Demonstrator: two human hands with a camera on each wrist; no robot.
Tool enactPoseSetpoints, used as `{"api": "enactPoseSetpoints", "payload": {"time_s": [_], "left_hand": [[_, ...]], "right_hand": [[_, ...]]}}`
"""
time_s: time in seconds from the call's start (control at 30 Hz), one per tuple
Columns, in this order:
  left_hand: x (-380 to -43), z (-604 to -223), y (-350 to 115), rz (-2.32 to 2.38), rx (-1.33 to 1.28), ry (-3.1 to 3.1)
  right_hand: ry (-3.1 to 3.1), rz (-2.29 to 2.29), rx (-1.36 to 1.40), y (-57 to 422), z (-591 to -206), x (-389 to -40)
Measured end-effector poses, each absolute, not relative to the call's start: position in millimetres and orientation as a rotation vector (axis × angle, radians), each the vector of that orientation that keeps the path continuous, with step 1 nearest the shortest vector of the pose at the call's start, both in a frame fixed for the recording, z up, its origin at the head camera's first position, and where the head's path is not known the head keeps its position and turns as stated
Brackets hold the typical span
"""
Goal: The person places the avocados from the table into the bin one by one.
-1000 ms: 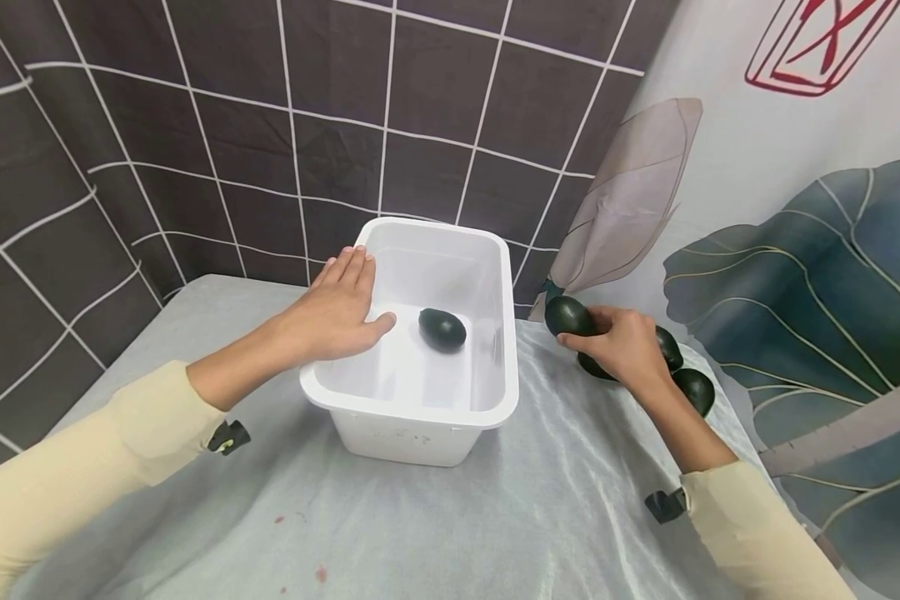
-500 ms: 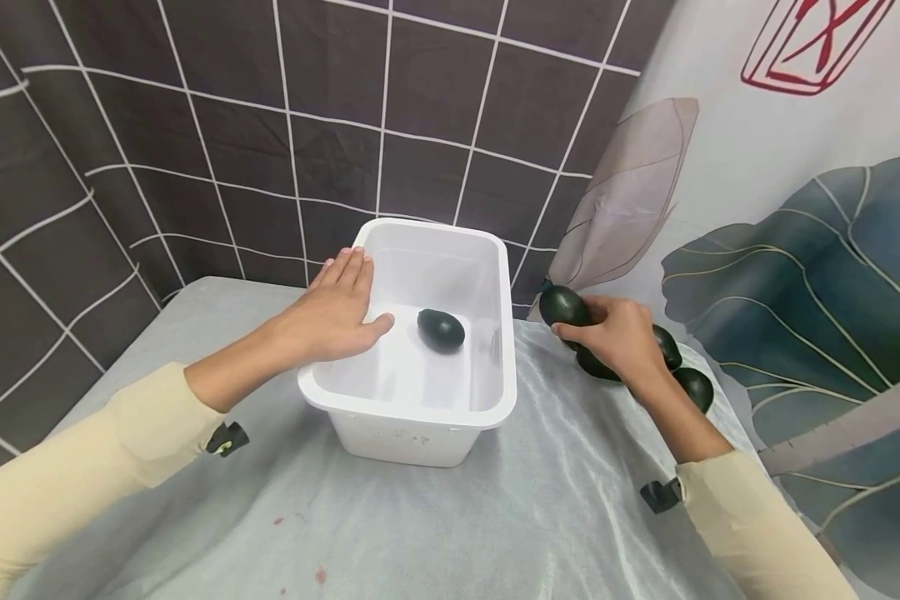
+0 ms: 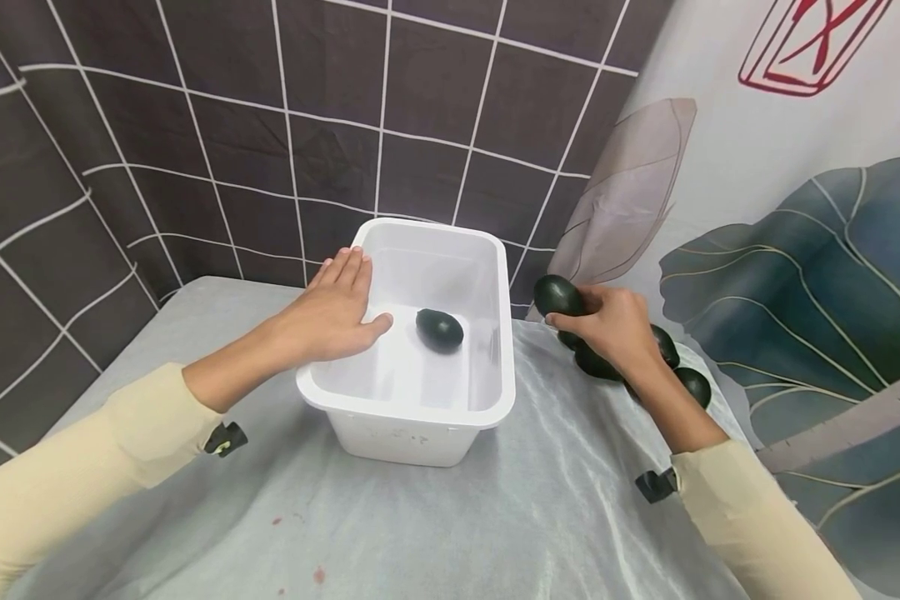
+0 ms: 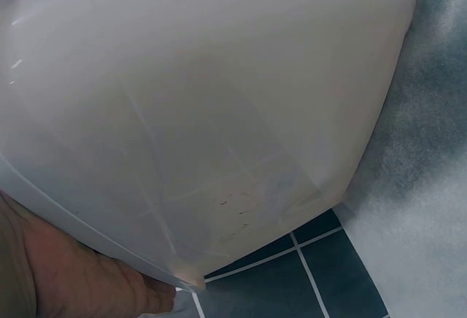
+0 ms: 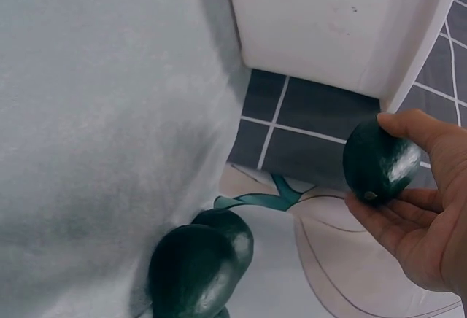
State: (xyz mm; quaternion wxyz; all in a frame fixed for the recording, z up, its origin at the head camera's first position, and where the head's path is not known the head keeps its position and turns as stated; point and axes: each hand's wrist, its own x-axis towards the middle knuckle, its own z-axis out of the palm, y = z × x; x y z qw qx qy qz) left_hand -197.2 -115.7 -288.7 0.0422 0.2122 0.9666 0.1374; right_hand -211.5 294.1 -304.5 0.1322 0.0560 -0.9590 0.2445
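Note:
A white plastic tub [image 3: 412, 458] stands mid-table with one dark green avocado [image 3: 440, 331] lying inside it. My left hand [image 3: 330, 312] rests flat along the tub's left rim, fingers straight and thumb spread over the opening. In the left wrist view, the tub's outer wall [image 4: 204, 114] fills most of the picture. My right hand [image 3: 615, 325] pinches another avocado [image 5: 381, 161] between thumb and fingers, held up to the right of the tub. Below that hand, more avocados [image 3: 597, 363] lie in a group, partly hidden by the hand and wrist.
A grey cloth [image 3: 390, 533] covers the table. A dark tile-patterned curtain [image 3: 330, 150] hangs behind the tub, and a leaf-printed white curtain [image 3: 720, 183] hangs at the right, close beside the group of avocados.
My right hand has lifted the gripped avocado a little and moved it slightly left, toward the tub. More of the avocados below now show. The left hand stays on the rim.

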Motion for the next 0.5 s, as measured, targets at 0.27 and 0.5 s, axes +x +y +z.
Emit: {"api": "enactPoseSetpoints", "payload": {"time_s": [0.27,0.5], "left_hand": [[-196,-287,-116,0.413,0.652,2.958],[-197,-288,-116,0.41,0.65,2.957]], "right_hand": [[-2.733,0.713,0.204,289,-297,-216],[-2.737,0.705,0.192,283,-290,-220]]}}
